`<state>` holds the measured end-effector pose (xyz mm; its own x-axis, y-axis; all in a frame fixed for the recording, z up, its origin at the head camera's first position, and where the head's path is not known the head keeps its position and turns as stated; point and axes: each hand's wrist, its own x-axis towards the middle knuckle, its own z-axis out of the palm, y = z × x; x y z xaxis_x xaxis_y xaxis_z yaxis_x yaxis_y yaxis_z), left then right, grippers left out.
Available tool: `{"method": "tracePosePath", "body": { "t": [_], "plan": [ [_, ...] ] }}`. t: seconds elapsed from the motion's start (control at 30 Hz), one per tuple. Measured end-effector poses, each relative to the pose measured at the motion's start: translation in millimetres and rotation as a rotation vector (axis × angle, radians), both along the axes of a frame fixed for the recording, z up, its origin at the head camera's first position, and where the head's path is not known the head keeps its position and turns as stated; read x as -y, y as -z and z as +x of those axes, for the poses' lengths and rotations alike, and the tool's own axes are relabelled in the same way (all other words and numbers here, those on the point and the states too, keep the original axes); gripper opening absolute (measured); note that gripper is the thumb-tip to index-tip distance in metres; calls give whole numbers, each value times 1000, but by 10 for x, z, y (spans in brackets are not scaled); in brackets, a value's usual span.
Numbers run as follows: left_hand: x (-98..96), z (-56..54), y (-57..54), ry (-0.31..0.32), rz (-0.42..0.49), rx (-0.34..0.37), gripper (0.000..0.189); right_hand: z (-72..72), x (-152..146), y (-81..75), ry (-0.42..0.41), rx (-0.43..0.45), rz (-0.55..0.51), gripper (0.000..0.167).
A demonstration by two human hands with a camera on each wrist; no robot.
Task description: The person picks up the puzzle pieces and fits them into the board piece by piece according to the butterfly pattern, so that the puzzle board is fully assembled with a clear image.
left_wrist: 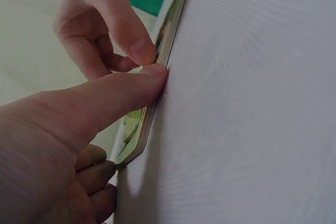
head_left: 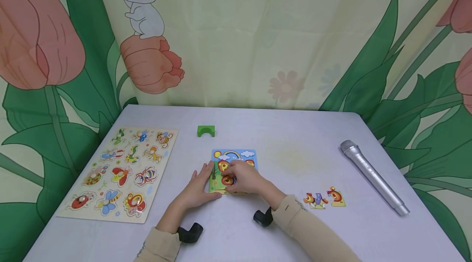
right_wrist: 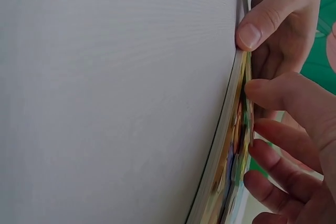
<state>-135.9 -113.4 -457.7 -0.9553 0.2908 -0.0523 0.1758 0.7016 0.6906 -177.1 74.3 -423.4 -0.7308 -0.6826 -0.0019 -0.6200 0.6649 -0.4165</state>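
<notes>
A small picture puzzle board (head_left: pixel 239 156) with a sun, rainbow and cartoon figures lies near the table's middle. My left hand (head_left: pixel 196 189) braces it, fingers straight along its left side and thumb (left_wrist: pixel 142 82) against the near edge. Over the board's lower part, my right hand (head_left: pixel 248 177) pinches a thin puzzle piece (right_wrist: pixel 250 116). That piece sits slightly raised at the near edge in the right wrist view; its picture is mostly hidden by fingers. Two loose puzzle pieces lie to the right, one with purple (head_left: pixel 315 201) and one with red and yellow (head_left: pixel 336 197).
A large insect puzzle board (head_left: pixel 125 188) lies at the left of the table (head_left: pixel 287 143). Behind the small board stands a green arch block (head_left: pixel 205 129). At the right lies a silver microphone (head_left: pixel 374 178). Black wrist cameras (head_left: pixel 190 233) show beside both wrists.
</notes>
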Motion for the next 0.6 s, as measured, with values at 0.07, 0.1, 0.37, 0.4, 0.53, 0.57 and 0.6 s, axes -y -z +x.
{"method": "tracePosePath", "body": {
  "t": [0.07,0.1,0.37,0.4,0.53,0.57,0.6],
  "plan": [
    [-3,-1,0,2,0,-1,94,-5,19,3,-2,1,11,41],
    [-3,-3,3,3,0,-1,94,-7,26,3,-3,-1,14,41],
    [1,-3,-7,4,11,-6,94,-19,68,2,-16,8,27,40],
    [3,-5,-5,5,9,-7,93,-21,72,-2,-17,15,26,40],
    [13,-4,-5,20,27,-16,93,-34,81,-14,-24,47,23,36],
    [15,-3,-4,25,33,-17,93,-36,81,-15,-25,54,27,35],
    [17,-3,-3,29,37,-16,93,-36,80,-19,-23,62,29,35]
  ]
}}
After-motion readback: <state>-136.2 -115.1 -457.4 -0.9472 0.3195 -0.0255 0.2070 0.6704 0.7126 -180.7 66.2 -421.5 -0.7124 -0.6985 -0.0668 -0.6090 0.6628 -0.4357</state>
